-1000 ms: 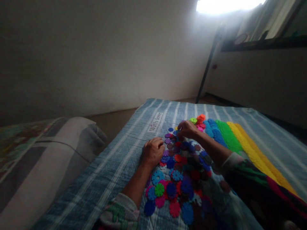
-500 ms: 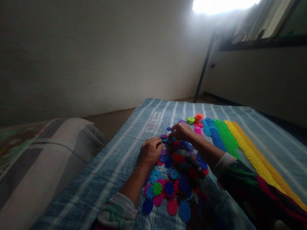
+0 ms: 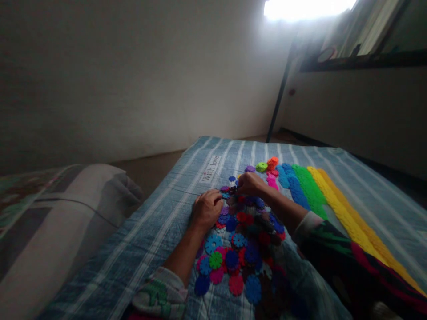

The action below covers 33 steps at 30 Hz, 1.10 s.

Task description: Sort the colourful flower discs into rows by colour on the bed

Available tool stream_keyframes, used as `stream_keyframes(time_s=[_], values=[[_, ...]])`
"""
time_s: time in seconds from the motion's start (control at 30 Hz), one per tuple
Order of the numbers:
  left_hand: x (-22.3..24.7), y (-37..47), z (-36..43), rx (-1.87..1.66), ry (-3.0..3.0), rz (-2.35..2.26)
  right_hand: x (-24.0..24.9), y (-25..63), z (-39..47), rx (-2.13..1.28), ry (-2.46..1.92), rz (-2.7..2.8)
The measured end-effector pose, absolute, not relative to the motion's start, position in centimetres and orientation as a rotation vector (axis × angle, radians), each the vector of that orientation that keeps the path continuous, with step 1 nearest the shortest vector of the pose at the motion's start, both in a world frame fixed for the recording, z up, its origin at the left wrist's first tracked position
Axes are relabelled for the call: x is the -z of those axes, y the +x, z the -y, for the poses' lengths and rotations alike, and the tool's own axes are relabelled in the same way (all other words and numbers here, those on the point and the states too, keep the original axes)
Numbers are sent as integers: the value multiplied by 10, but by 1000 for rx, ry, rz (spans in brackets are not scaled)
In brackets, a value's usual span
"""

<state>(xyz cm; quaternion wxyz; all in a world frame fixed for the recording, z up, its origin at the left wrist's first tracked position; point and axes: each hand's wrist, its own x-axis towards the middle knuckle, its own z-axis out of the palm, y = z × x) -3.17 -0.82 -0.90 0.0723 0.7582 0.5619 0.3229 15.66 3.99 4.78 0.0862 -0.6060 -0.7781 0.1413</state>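
Many notched plastic discs (image 3: 239, 240) in blue, red, pink, purple and green lie in a loose heap on the striped bedspread (image 3: 160, 209). My left hand (image 3: 207, 209) rests at the heap's left edge with its fingers curled inward; whatever is under them is hidden. Over the far end of the heap, my right hand (image 3: 251, 183) is closed with fingertips pointing down among the discs. What it pinches cannot be made out. A small blue disc (image 3: 231, 178) lies just left of its fingers.
Sorted rows of discs run along the right: blue (image 3: 298, 192), green (image 3: 310, 189), yellow (image 3: 336, 209) and orange-yellow (image 3: 353, 211). Small orange (image 3: 273, 162), lime (image 3: 262, 166) and purple (image 3: 250, 169) groups sit beyond my right hand. A grey-striped cushion-like bundle (image 3: 76, 222) is at left.
My right hand has lowered slightly, its fingers drawing together toward the discs. My left hand stays at the heap's edge. The whole view has shifted a little.
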Motion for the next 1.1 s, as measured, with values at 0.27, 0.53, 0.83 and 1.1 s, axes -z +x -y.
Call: stream_keyframes(time_s=[0.27, 0.53, 0.83, 1.1], values=[[12, -33, 3, -983, 2282, -1666, -65, 197, -26, -651, -1763, 2193], [14, -35, -7, -1037, 2279, -1604, -88, 280, 59, -715, -1847, 2132], [10, -35, -9, -1025, 2277, -1589, -74, 312, 136, -756, -1984, 2239], [8, -34, -7, -1008, 2276, -1595, -69, 319, 136, -570, -2099, 2290]])
